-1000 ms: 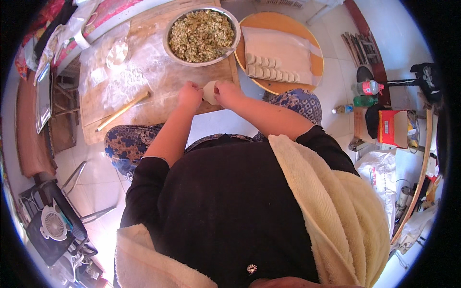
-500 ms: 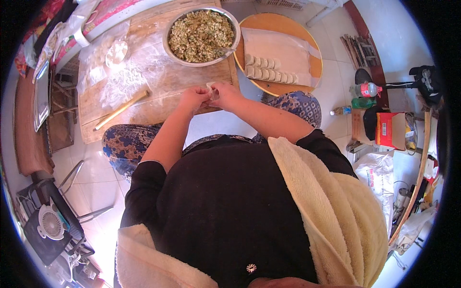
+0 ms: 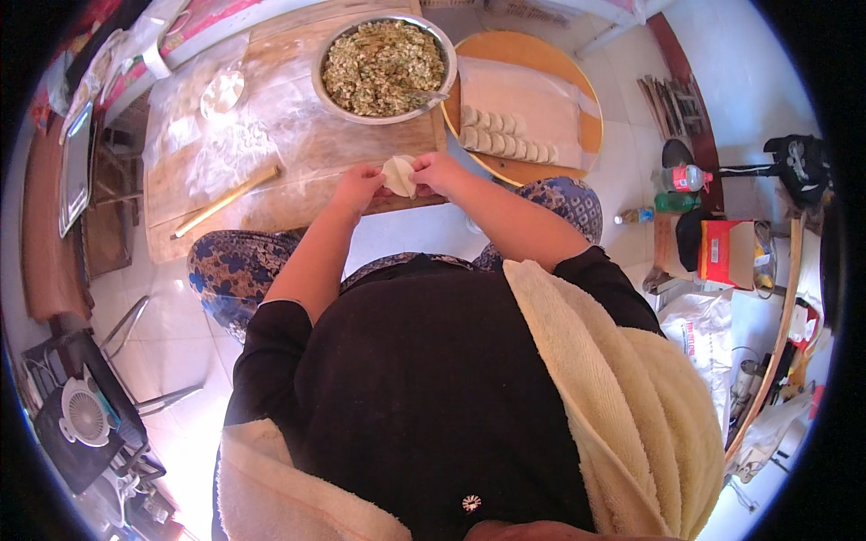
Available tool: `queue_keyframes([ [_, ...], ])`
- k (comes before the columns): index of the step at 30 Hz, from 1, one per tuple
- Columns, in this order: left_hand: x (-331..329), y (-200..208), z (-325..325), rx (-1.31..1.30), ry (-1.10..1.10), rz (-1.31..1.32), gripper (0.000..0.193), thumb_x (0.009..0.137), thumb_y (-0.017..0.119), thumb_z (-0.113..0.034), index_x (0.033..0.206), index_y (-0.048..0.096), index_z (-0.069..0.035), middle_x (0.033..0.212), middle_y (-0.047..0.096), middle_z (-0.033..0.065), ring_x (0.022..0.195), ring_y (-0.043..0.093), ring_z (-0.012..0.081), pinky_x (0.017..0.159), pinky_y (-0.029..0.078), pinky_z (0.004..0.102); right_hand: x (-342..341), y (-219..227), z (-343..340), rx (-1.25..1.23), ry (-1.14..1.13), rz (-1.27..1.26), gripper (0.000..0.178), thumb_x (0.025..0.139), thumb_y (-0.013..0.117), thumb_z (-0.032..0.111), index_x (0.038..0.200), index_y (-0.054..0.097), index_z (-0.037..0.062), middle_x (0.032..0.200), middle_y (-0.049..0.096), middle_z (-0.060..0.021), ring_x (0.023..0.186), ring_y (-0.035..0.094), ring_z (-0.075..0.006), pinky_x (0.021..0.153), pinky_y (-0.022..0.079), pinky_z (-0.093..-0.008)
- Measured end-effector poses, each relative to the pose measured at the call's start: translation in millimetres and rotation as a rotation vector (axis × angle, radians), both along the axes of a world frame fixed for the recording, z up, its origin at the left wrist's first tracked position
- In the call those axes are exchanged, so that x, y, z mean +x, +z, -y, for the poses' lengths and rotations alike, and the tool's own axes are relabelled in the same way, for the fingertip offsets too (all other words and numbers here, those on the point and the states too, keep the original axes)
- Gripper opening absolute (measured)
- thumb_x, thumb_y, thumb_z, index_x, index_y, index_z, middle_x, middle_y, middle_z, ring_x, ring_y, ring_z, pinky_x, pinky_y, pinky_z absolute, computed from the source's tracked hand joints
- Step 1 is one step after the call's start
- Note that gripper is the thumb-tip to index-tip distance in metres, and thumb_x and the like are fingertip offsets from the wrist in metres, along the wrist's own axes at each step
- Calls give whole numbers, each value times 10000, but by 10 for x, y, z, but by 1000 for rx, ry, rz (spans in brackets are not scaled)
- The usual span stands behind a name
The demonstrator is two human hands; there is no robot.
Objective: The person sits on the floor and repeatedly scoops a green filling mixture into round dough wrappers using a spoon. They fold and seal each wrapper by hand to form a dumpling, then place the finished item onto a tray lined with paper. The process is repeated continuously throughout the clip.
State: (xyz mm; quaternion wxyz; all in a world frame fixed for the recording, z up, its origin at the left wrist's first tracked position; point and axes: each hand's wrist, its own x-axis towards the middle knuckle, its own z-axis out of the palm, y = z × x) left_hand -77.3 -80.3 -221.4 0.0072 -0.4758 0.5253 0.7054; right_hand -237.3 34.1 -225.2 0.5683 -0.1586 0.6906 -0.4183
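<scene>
One dumpling [image 3: 399,174] in work, pinched between fingers of left hand [image 3: 359,187] and right hand [image 3: 439,170], held just below steel bowl [image 3: 383,56]. Bowl nearly full of filling: judged much left. Row of finished dumplings [image 3: 502,142] on round tray [image 3: 541,63] right of bowl. Floured wooden surface [image 3: 298,144], rolling pin [image 3: 225,201] left-below bowl. Tiled floor, clutter far right.

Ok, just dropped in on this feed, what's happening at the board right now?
A person is pinching a pale dumpling shut between the left hand and the right hand, held over the near edge of a floured wooden board. A metal bowl of chopped greenish filling sits at the board's far end, a rolling pin lies to the left, and a row of finished dumplings waits on a round tray.
</scene>
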Motion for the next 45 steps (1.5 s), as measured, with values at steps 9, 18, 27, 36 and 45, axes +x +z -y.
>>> queue_keyframes([
  [9,348,-74,204,-462,-81,322,168,872,584,-169,880,627,-7,877,672,170,823,667,271,720,536,366,-56,697,183,-175,-137,-9,187,828,607,62,991,611,-28,838,643,-103,690,644,-180,611,566,-303],
  [18,852,2,531,-1146,142,289,311,857,591,-219,1101,595,-27,1104,626,172,1029,593,328,892,469,391,238,786,542,-271,248,-46,368,911,612,272,1132,599,-21,1014,656,-80,850,633,-148,717,527,-285],
  [27,-209,-106,353,-1410,-525,397,721,888,463,-533,1434,344,-78,1530,254,89,1439,141,280,1125,83,583,-466,1525,139,-307,9,55,232,945,553,209,1073,628,31,975,655,-44,863,618,-124,769,508,-258],
  [36,-26,-239,895,-1445,-239,572,718,890,462,-536,1453,306,-120,1529,260,61,1436,156,268,1105,105,607,-989,1584,25,-432,-285,-93,209,939,561,205,1039,649,44,924,649,-15,835,601,-90,759,489,-244],
  [45,-355,189,811,-1220,-189,537,442,772,692,-399,1082,608,-95,1174,590,85,1130,531,321,932,438,426,-727,1228,106,-360,122,-942,321,856,638,273,1079,652,43,883,650,-91,835,622,-262,779,498,-337],
])
